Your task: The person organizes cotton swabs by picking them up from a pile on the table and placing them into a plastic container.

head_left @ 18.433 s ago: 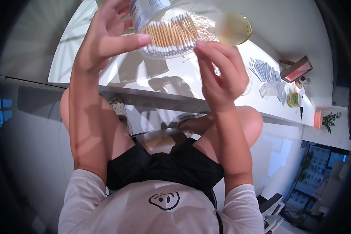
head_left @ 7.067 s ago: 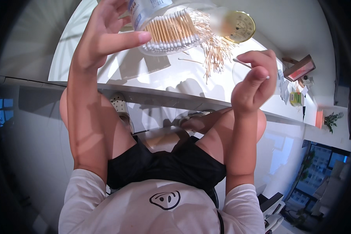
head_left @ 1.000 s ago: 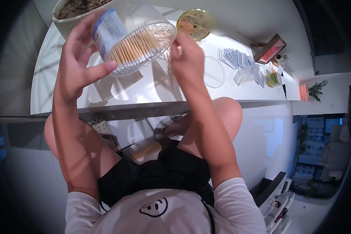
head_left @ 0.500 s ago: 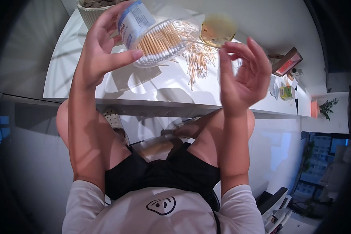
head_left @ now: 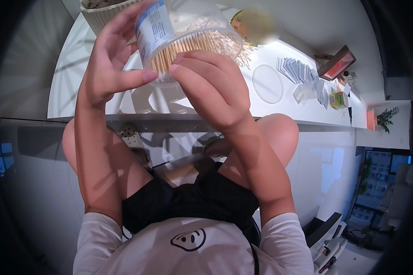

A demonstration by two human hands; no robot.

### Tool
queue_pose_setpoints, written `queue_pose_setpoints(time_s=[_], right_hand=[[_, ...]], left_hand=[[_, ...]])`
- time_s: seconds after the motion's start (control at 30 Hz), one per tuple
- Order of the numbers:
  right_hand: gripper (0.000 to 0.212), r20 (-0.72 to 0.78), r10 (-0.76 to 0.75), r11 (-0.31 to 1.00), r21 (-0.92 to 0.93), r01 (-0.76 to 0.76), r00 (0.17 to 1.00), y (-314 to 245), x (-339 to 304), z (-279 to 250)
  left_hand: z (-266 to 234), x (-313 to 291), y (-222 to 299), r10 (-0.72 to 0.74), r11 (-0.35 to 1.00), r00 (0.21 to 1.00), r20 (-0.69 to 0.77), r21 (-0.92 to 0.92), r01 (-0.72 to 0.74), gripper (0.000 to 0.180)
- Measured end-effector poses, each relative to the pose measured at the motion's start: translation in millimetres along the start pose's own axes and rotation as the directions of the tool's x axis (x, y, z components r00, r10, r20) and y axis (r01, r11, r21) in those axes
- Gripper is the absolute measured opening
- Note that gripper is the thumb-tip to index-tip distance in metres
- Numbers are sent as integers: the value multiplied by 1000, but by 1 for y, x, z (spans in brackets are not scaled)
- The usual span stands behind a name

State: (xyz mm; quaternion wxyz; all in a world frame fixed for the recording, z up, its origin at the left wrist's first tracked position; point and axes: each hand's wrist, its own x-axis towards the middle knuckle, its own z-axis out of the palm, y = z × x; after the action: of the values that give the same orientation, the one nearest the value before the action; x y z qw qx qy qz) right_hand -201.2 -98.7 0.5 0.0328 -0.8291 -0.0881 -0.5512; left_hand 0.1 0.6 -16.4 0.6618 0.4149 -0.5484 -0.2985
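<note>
My left hand (head_left: 106,68) grips a clear round tub (head_left: 215,28) with a blue and white label, tilted so that its opening faces me. Inside, wooden-stemmed cotton swabs (head_left: 188,44) stand packed in a row along the lower wall, while others lie jumbled deeper in. My right hand (head_left: 219,87) reaches across the mouth of the tub. Its thumb and forefinger are pinched together against the standing swabs; whatever is between the fingertips is hidden. Behind the tub, loose swabs (head_left: 248,57) lie on the white table (head_left: 243,107), partly covered from sight.
A clear round lid (head_left: 267,84) lies right of the tub. Beyond it are a fanned row of cards (head_left: 298,71), a small green and yellow box (head_left: 338,100) and a picture frame (head_left: 337,63). A gold-rimmed dial (head_left: 252,27) and a ribbed pot (head_left: 98,19) stand at the back.
My right hand has swung left from beside the loose swabs to the tub's opening, its fingers now against the swabs inside. The left hand still holds the tub, shifted slightly left.
</note>
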Motion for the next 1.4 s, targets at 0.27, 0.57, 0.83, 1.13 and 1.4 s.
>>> queue_pose_setpoints(time_s=[0.27, 0.57, 0.83, 1.13, 1.4], right_hand=[[30, 45, 5, 997, 72, -8, 999, 2, -4, 7], [22, 283, 119, 993, -36, -113, 952, 16, -19, -33], [60, 410, 169, 985, -32, -172, 896, -7, -22, -12], [58, 390, 194, 981, -78, -178, 900, -8, -17, -4], [57, 370, 197, 980, -115, -165, 908, -10, -17, -3]], left_hand=[[-1, 0, 0, 8, 1000, 1000, -5, 13, -8, 110], [-4, 5, 13, 14, 997, 999, -45, 78, -10, 106], [-2, 6, 12, 5, 997, 998, -61, 80, 0, 105], [-2, 5, 9, 7, 995, 998, -67, 96, 0, 106], [-3, 5, 11, 75, 992, 997, 17, -98, -73, 113]])
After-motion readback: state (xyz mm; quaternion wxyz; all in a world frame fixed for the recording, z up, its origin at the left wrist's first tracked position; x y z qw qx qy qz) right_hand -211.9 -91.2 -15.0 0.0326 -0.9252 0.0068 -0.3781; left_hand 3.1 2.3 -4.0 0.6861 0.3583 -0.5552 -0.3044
